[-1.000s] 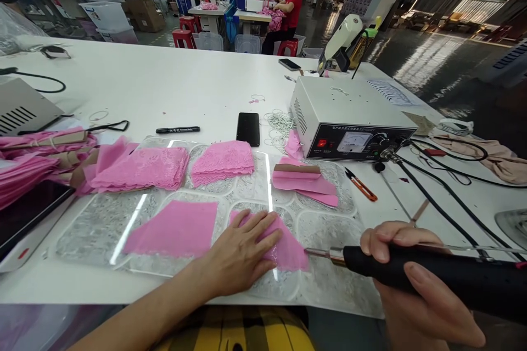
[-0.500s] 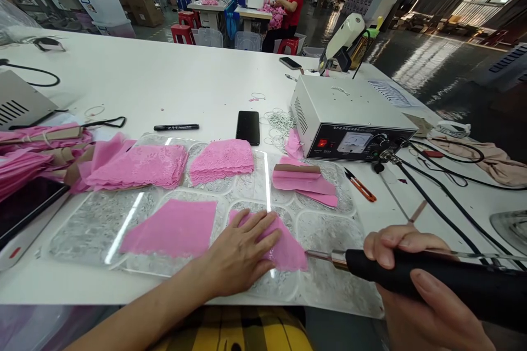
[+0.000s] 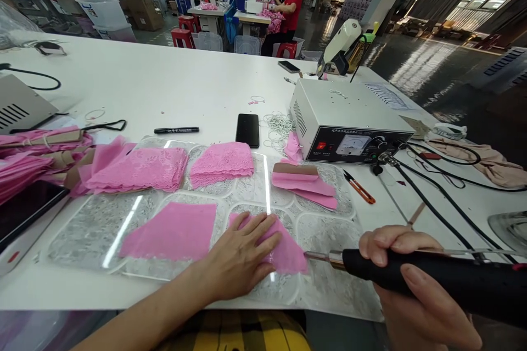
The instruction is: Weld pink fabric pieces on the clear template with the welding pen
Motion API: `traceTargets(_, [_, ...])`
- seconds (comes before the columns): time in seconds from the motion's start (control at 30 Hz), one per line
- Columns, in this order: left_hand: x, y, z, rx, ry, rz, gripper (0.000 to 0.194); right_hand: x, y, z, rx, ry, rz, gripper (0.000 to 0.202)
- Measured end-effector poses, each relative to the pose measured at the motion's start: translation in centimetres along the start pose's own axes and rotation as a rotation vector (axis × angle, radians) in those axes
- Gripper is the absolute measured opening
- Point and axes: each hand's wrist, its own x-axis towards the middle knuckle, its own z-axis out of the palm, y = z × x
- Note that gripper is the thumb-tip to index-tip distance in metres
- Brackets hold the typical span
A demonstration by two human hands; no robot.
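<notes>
My left hand (image 3: pixel 246 255) lies flat, fingers spread, on a pink fabric piece (image 3: pixel 288 249) on the patterned mat (image 3: pixel 329 230). My right hand (image 3: pixel 411 279) is wrapped round a black handheld tool (image 3: pixel 370 266) with a metal tip, which touches the right edge of that piece. Another flat pink piece (image 3: pixel 173 230) lies to the left of my left hand. Behind are a stack of pink lace pieces (image 3: pixel 222 162), a larger lace stack (image 3: pixel 140 169) and folded pink pieces (image 3: pixel 304 184) with a brown strip.
A grey control box (image 3: pixel 349 120) with cables (image 3: pixel 436 208) stands at the back right. Near it lie an orange cutter (image 3: pixel 359 187), a phone (image 3: pixel 247 130) and a black marker (image 3: pixel 177 130). Pink bundles (image 3: pixel 37 153) sit at the left. A person in red (image 3: pixel 291 11) sits beyond the table.
The view has shifted very slightly. My right hand and the tool sit a little further left in the picture; the tip remains at the fabric's edge. My left hand stays in place on the fabric.
</notes>
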Motion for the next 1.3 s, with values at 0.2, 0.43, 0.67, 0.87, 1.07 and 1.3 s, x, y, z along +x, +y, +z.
traceTargets(0.2, [0.0, 0.0, 0.0, -0.003, -0.002, -0.004, 0.046, 0.4, 0.1, 1.7, 0.008, 0.047, -0.055, 0.013])
traceTargets(0.43, [0.0, 0.1, 0.1, -0.011, 0.005, -0.009, 0.044, 0.6, 0.3, 2.1, 0.003, 0.020, -0.039, 0.013])
traceTargets(0.67, [0.0, 0.0, 0.1, -0.019, 0.010, -0.009, 0.045, 0.5, 0.7, 2.4, -0.005, 0.024, -0.036, 0.013])
traceTargets(0.87, [0.0, 0.0, 0.2, -0.019, 0.002, -0.012, 0.046, 0.7, 0.7, 2.4, -0.003, -0.011, -0.022, 0.009])
traceTargets(1.07, [-0.1, 0.1, 0.1, -0.016, 0.021, -0.017, 0.045, 1.1, 0.8, 2.7, 0.003, 0.012, -0.027, 0.009])
traceTargets(1.3, [-0.2, 0.3, 0.1, -0.007, 0.017, -0.029, 0.046, 1.3, 1.7, 3.6, 0.002, 0.024, -0.056, 0.011])
